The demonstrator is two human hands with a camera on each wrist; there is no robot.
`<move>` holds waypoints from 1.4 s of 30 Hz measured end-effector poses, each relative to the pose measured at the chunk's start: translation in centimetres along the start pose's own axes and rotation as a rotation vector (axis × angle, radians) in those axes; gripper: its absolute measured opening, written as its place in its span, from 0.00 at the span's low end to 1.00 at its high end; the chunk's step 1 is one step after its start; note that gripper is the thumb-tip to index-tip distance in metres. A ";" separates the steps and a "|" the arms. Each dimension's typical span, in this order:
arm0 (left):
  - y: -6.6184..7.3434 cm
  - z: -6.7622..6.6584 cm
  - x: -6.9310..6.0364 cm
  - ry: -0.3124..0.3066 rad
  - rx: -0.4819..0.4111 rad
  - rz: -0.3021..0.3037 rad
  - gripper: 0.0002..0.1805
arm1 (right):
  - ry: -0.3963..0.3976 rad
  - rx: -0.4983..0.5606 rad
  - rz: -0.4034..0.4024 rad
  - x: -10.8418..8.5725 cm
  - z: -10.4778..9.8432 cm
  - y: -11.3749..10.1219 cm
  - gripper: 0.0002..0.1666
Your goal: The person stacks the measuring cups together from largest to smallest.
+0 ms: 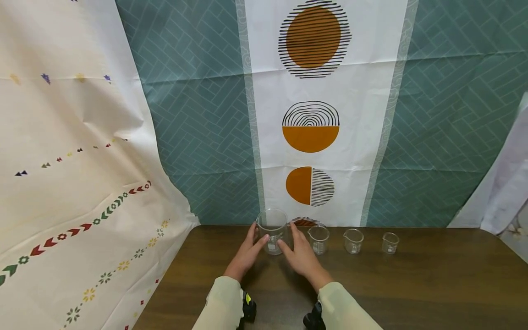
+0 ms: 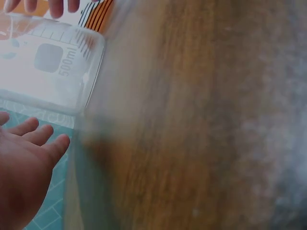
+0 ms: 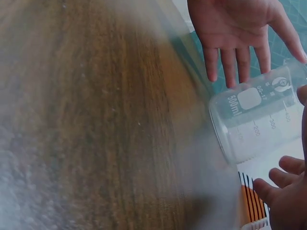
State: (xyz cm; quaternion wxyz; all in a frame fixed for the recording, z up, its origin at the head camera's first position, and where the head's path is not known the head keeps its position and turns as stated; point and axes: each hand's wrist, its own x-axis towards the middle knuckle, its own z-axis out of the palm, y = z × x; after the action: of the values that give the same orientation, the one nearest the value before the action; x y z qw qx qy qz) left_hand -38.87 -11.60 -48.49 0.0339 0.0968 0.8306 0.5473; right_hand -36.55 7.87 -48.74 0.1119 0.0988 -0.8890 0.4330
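Note:
A large clear glass beaker [image 1: 272, 246] stands upright at the back of the table, its white 500ml print legible in both wrist views. My left hand [image 1: 244, 257] is at its left side, fingers extended and spread. On the opposite side is my right hand [image 1: 304, 260], likewise with straight fingers, its thumb in front of the glass. In the left wrist view a gap shows between the left fingertips [image 2: 61, 143] and the beaker [image 2: 48, 79]. The right wrist view shows the right fingers [image 3: 265, 189] apart from the glass too. Neither hand grips it.
To the right of the large beaker, three smaller glass beakers stand in a row: one [image 1: 319, 240], another [image 1: 353, 242], and the smallest [image 1: 390, 243]. Behind the brown wooden table [image 1: 412, 288] hangs a patterned green and white cloth [image 1: 194, 114]. Cream cloth [image 1: 82, 192] borders the left.

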 end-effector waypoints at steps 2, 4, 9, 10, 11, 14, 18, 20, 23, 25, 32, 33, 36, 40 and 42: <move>0.0 -0.2 0.1 0.006 -0.001 0.013 0.48 | -0.007 0.000 0.004 0.2 0.0 0.1 0.46; 0.0 -0.3 0.2 0.006 -0.006 0.022 0.48 | -0.018 0.001 0.010 0.3 0.1 0.1 0.46; -0.1 -0.3 0.6 -0.002 -0.025 0.028 0.47 | -0.034 0.007 0.025 0.6 0.1 0.2 0.48; -0.2 -0.3 0.6 -0.005 -0.031 0.028 0.47 | -0.035 0.007 0.027 0.7 0.1 0.3 0.48; -0.2 -0.3 0.7 -0.009 -0.033 0.033 0.47 | -0.035 0.006 0.028 0.7 0.1 0.3 0.48; -0.2 -0.2 1.0 -0.023 -0.047 0.026 0.47 | -0.031 0.014 0.030 0.9 0.1 0.5 0.49; -0.1 -0.2 1.3 -0.031 -0.058 0.016 0.48 | -0.025 0.014 0.034 1.1 0.0 0.6 0.50; -0.1 -0.2 1.4 -0.031 -0.059 0.020 0.48 | -0.027 0.011 0.038 1.2 0.0 0.7 0.50; -0.2 -0.3 1.5 -0.032 -0.060 0.028 0.47 | -0.032 0.018 0.040 1.3 0.1 0.8 0.51; -0.3 -0.3 1.6 -0.034 -0.063 0.033 0.47 | -0.041 0.020 0.044 1.5 0.1 0.8 0.52; -0.2 -0.4 2.1 -0.042 -0.093 0.044 0.48 | -0.061 0.037 0.062 1.9 0.2 0.7 0.53; -0.1 -0.5 2.2 -0.047 -0.100 0.045 0.49 | -0.061 0.042 0.064 1.9 0.2 0.6 0.53; 0.8 -0.7 2.0 -0.073 -0.118 0.052 0.49 | -0.066 0.049 0.060 2.1 0.2 0.6 0.53; 2.0 -1.2 1.4 -0.109 -0.116 0.075 0.49 | -0.076 0.065 0.049 2.2 0.2 0.6 0.53; 2.2 -1.2 1.2 -0.120 -0.117 0.090 0.49 | -0.077 0.074 0.046 2.3 0.3 0.6 0.53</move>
State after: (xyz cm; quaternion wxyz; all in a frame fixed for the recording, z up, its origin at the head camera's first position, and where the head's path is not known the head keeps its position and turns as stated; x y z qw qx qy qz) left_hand -39.96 -11.66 -45.93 0.0646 0.1648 0.7884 0.5892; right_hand -38.91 7.85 -48.70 0.0636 0.0988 -0.8781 0.4638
